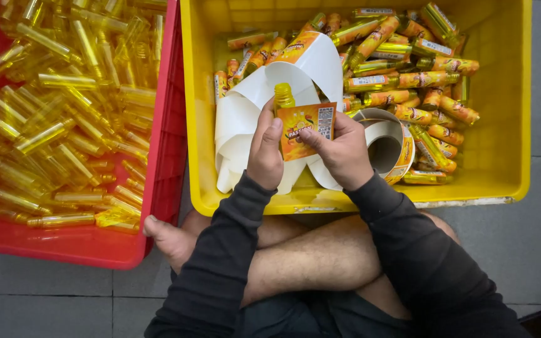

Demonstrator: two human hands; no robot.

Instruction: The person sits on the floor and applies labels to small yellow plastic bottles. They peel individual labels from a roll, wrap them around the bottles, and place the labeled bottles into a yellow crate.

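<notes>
Orange and glossy, the label [306, 128] sits between both sets of fingers, pressed against a small yellow bottle [283, 97] whose cap end pokes up above it. The left hand [265, 153] grips the bottle from the left, thumb laid along the label's left edge; the right hand [344, 152] pinches the label's right part, thumb across its lower face. Both hands are closed on the bottle and label together, held just above the near part of the yellow crate [508, 169].

Judging by this, the step in hand is sticking the label around the bottle: one edge looks seated while the rest is flat and unwrapped. The next move would call for rolling the bottle or smoothing the free edge round with the thumbs, keeping the label square so it does not crease or go on crooked.

Under the hands loops a wide curl of white backing paper [239, 125], and just right of the right hand lies a label roll [391, 147]. Behind and to the right, the yellow crate holds a heap of labelled bottles [421, 81]. Beside it on the left, touching or nearly so, a red crate [164, 125] is full of plain bottles [64, 112] with no labels. The person sits cross-legged on a grey tiled floor [533, 238], dark sleeves reaching to the wrists.
</notes>
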